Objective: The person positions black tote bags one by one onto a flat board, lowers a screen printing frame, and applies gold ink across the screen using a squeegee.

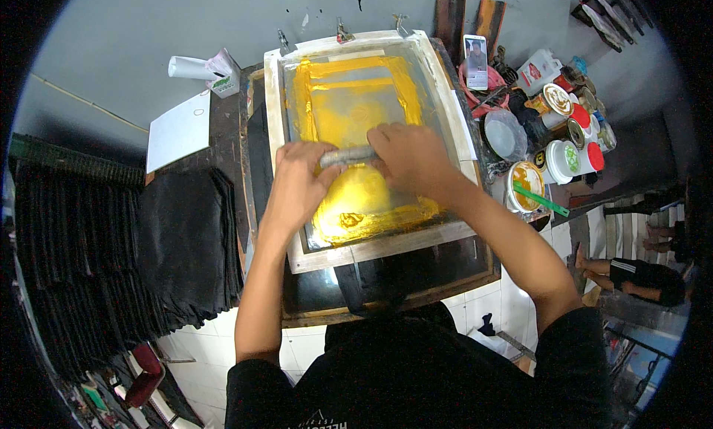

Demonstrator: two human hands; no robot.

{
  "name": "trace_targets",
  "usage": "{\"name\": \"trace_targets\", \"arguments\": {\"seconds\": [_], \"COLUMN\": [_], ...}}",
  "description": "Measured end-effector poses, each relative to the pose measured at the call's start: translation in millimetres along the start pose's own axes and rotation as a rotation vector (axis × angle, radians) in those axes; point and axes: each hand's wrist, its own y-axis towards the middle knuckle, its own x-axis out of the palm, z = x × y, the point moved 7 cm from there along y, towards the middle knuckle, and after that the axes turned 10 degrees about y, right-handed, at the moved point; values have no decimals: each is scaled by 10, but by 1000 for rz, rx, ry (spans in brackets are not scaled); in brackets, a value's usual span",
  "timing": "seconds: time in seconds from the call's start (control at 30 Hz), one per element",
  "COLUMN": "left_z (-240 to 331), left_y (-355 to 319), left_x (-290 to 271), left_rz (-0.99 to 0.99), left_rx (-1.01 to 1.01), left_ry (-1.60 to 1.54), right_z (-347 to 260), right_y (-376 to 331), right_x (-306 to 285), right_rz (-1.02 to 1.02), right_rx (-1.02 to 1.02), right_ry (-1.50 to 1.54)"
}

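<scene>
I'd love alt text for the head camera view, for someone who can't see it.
A person's left hand and right hand grip a greyish bar over a pale-framed screen smeared with shiny yellow paint. Black sheets are stacked at the left; tubs and a phone stand at the right.

Central glare (dark, curved edges)

Grey wall [193, 20] bears small dark marks. Floor [304, 347] is white tile. Dark-red furniture [145, 377], lower left, possibly a chair.

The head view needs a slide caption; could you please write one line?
Left hand and right hand grip a grey bar over a yellow-smeared framed screen.
</scene>
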Motion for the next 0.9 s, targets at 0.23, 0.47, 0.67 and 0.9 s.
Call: {"name": "trace_targets", "arguments": {"seconds": [0.23, 0.47, 0.67, 0.9], "left_z": [417, 260, 177, 565], "left_y": [-781, -1429, -1718, -1117], "left_x": [-12, 89, -66, -1055], "left_rz": [-15, -8, 335, 741], "left_rx": [8, -88, 37, -88], "left_ry": [-19, 270, 422, -65], "right_z": [-416, -552, -600, -879], "right_y": [-718, -1098, -1162, -852], "right_x": [151, 247, -159, -1399], "right_rz": [87, 243, 382, 807], "right_rx": [-126, -238, -252, -416], "right_ry": [20, -90, 130, -132]}}
